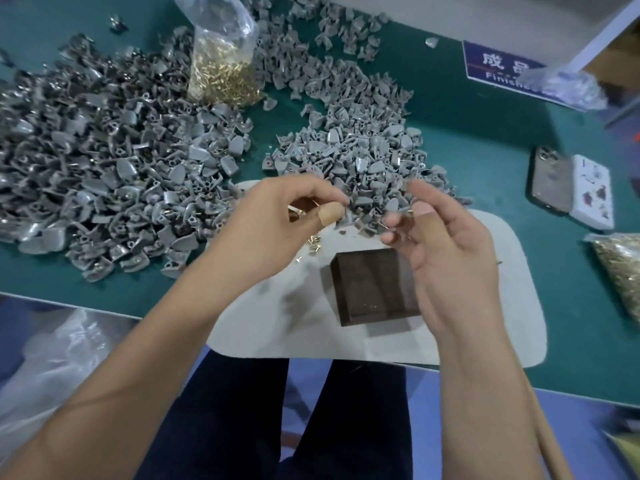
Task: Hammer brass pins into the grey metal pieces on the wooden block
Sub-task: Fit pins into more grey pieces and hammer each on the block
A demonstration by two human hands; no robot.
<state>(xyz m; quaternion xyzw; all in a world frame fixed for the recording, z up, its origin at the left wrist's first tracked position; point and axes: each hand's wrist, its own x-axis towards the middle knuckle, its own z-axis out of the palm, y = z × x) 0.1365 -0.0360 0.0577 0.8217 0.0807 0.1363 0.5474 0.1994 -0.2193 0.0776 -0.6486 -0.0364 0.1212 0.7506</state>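
Observation:
The dark wooden block [374,285] stands on a white mat [512,306] with nothing on its top. Above the mat's far edge, my left hand [277,223] pinches a grey metal piece [346,213] between its bandaged thumb and its fingers, and a few brass pins show in its palm. My right hand [443,244] hovers just right of it, holding a small brass pin [410,212] at the fingertips. Several loose brass pins [313,242] lie on the mat left of the block.
Large heaps of grey metal pieces [104,161] cover the green table at left and centre. A plastic bag of brass pins [221,74] stands at the back, another bag [620,268] at right. Two phones [550,185] lie at right. A wooden handle [550,445] runs under my right forearm.

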